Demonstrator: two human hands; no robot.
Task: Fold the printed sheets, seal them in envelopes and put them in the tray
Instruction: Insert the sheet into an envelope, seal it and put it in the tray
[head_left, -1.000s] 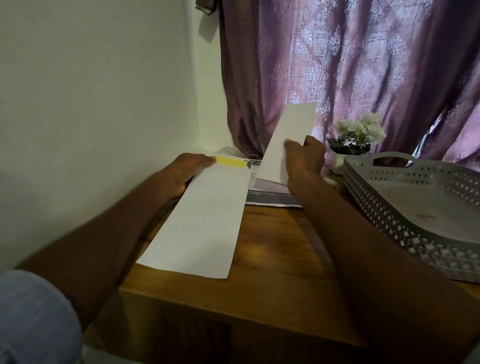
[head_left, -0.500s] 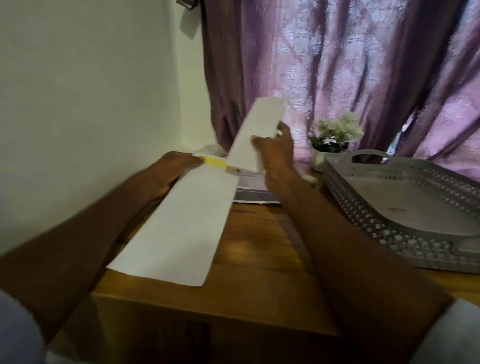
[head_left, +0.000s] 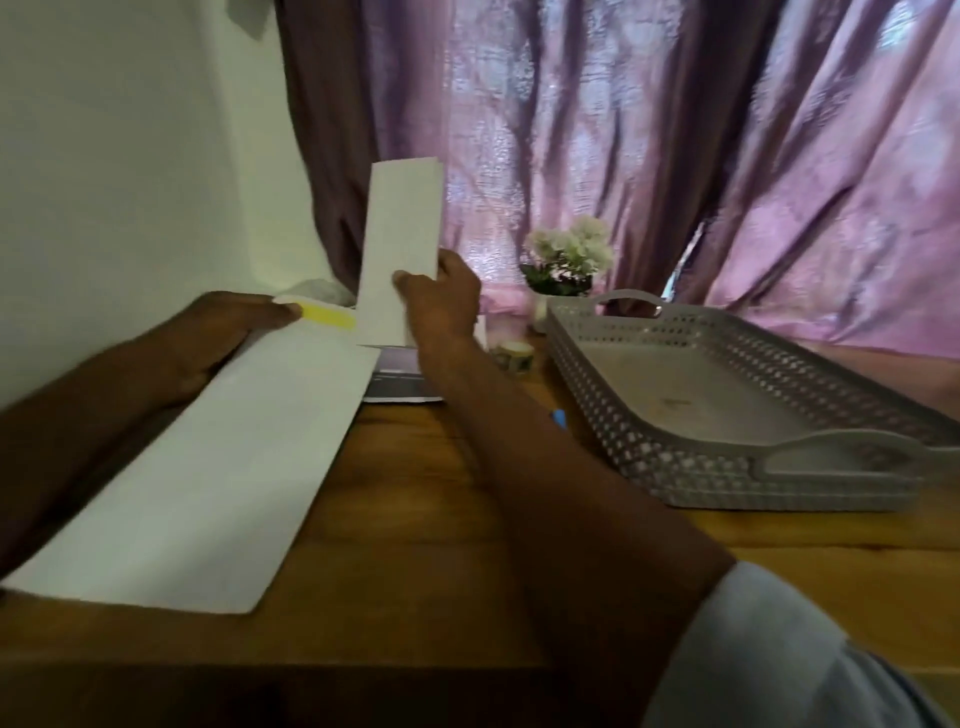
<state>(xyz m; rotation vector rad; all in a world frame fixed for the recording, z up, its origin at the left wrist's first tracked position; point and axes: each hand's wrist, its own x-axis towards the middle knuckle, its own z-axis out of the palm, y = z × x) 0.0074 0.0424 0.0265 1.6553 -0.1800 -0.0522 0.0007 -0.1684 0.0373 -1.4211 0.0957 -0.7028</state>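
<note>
A long white envelope (head_left: 218, 467) lies on the wooden desk (head_left: 415, 519), its far end showing a yellow adhesive strip (head_left: 330, 316). My left hand (head_left: 223, 332) holds that far end, thumb on the flap beside the strip. My right hand (head_left: 441, 306) pinches a folded white sheet (head_left: 400, 244) and holds it nearly upright, its lower edge right at the envelope's mouth. A stack of printed sheets (head_left: 400, 387) lies flat behind the envelope. The grey perforated tray (head_left: 675, 467) stands to the right with nothing in it.
A small pot of white flowers (head_left: 566, 260) stands behind the tray before a purple curtain (head_left: 623, 130). A roll of tape (head_left: 514, 356) and a blue object (head_left: 560, 417) lie beside the tray. A white wall borders the left.
My right hand has carried the folded sheet left and down, from beside the envelope to its open end. My left hand stays on the flap. The camera has shifted.
</note>
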